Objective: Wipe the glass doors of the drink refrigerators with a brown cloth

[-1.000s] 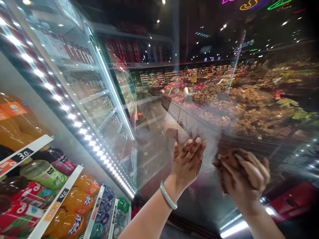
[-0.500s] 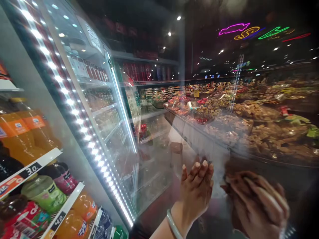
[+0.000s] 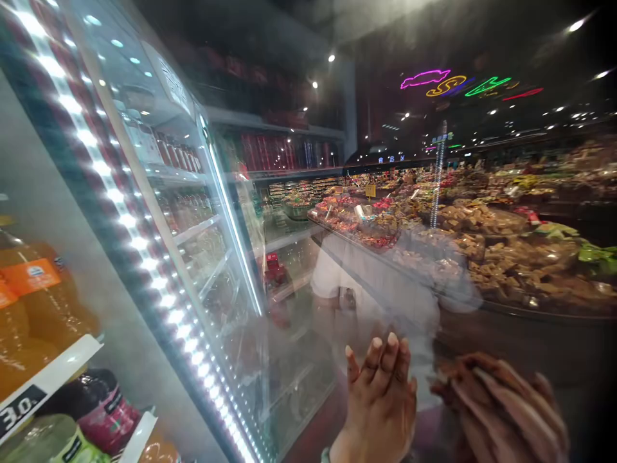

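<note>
My left hand (image 3: 378, 399) is raised at the lower middle, back toward me, with its fingers stretched upward. It is up against a clear glass pane (image 3: 299, 360), though contact at the palm is hidden. A pale bracelet (image 3: 326, 455) shows at the wrist, mostly cut off by the bottom edge. To its right, my right hand (image 3: 515, 411) is close to the same pane, blurred and overlapped by a darker reflection. I cannot make out how its fingers are bent or whether they hold anything.
Drink bottles (image 3: 48, 321) stand on shelves at the left, with a price tag (image 3: 22, 408) on one shelf edge. A bright light strip (image 3: 149, 263) runs along the cooler frame. Through the pane, piled packaged goods (image 3: 501, 257) fill a long display; reflected white clothing overlaps it.
Both hands sit slightly lower in the picture. The view has shifted, so the bottles slid down and left, and the neon signs moved left and down. Hand poses look much the same.
</note>
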`<state>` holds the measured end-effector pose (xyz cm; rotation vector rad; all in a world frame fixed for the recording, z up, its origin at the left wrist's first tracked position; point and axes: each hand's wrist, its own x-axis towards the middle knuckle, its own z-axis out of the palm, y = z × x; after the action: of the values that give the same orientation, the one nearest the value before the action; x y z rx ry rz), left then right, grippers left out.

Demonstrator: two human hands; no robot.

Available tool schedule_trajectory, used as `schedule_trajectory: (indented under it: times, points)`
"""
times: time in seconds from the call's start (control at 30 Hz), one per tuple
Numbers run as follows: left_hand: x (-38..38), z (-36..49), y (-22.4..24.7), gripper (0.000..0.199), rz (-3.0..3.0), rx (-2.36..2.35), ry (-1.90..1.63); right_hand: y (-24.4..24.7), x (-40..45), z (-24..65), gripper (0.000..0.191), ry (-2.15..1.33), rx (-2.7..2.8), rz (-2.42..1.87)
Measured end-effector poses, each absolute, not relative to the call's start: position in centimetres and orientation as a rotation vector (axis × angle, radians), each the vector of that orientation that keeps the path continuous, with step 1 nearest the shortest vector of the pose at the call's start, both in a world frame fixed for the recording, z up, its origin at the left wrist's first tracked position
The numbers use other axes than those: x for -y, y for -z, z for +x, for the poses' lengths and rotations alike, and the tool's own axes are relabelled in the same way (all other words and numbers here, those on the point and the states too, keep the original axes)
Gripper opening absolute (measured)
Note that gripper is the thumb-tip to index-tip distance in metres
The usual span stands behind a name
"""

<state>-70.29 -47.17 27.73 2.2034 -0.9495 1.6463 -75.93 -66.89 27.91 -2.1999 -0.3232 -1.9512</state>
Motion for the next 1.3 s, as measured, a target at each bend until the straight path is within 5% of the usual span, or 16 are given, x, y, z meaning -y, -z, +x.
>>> schedule_trajectory:
  times: [0.17,0.43,0.57,0.83,1.07,1.3]
  points:
    - [45.8,-70.3,-28.2,0.062,2.214,1.031,-1.541,-33.0,63.5,-74.7,0.041,2.012,0.276,-2.152]
    - [43.0,-69.3,-28.1,0.069,2.153,1.022,-1.499,-27.5,61.6,-75.2,0.038,2.023,0.469,-2.324]
    - [42.4,-69.6,-28.7,0.069,2.123,1.029,-1.480,-30.3,61.7,-74.9,0.056,2.149,0.223,-2.130]
    - [39.3,-69.1,-28.8,0.068,2.131,0.969,-1.417,-28.6,55.3,-74.2,0.037,1.941,0.595,-2.362]
    - [38.3,-70.2,-29.1,0.082,2.083,1.048,-1.359,-31.7,56.1,-74.3,0.053,2.150,0.296,-2.130]
    - [38.2,-71.8,-29.1,0.091,1.788,1.403,-1.019,-32.2,51.4,-74.1,0.046,1.656,0.485,-2.048]
